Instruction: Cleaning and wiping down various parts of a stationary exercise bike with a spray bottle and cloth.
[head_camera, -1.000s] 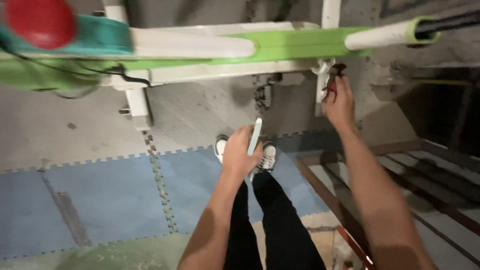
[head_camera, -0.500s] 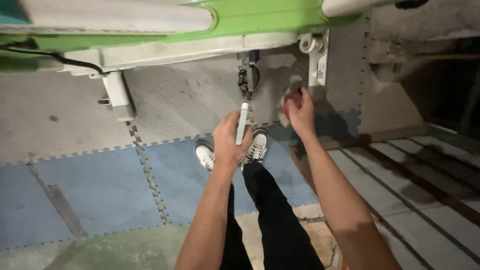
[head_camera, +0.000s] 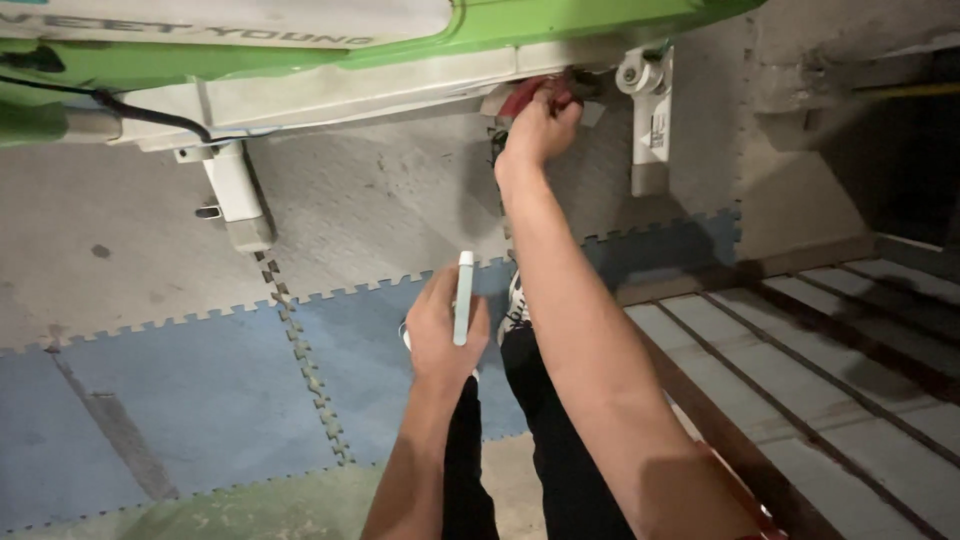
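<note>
A: State the right hand's condition.
B: The right hand (head_camera: 540, 125) is raised to the 12 o'clock area of the view, fingers curled tight around a red part (head_camera: 525, 92) at the underside of the green-and-white frame (head_camera: 400, 60). The part is mostly covered by the fingers, so what kind of part it is cannot be told; it may be a knob or a rag.

A: And the left hand?
B: The left hand (head_camera: 443, 335) sits near centre, closed around a slim pale stick (head_camera: 464, 298). The stick stands upright in the fist, its top end pointing toward 12 o'clock, clear of the frame.

A: What lies next to the right hand?
B: At 3 o'clock of it, a white bracket (head_camera: 650, 120) hangs from the frame with a round fitting at its top. At 9 o'clock, well apart, a white leg (head_camera: 235, 195) meets the floor.

A: Further out?
B: A black cable (head_camera: 150, 115) runs along the frame at 10 o'clock. Below the hands, blue mats (head_camera: 200, 400) with toothed edges cover the floor; grey concrete (head_camera: 380, 200) lies beyond them. The person's shoe (head_camera: 514, 305) shows just beside the left hand, at its 3 o'clock. Pale slats (head_camera: 800, 380) fill the 4 o'clock quarter.
</note>
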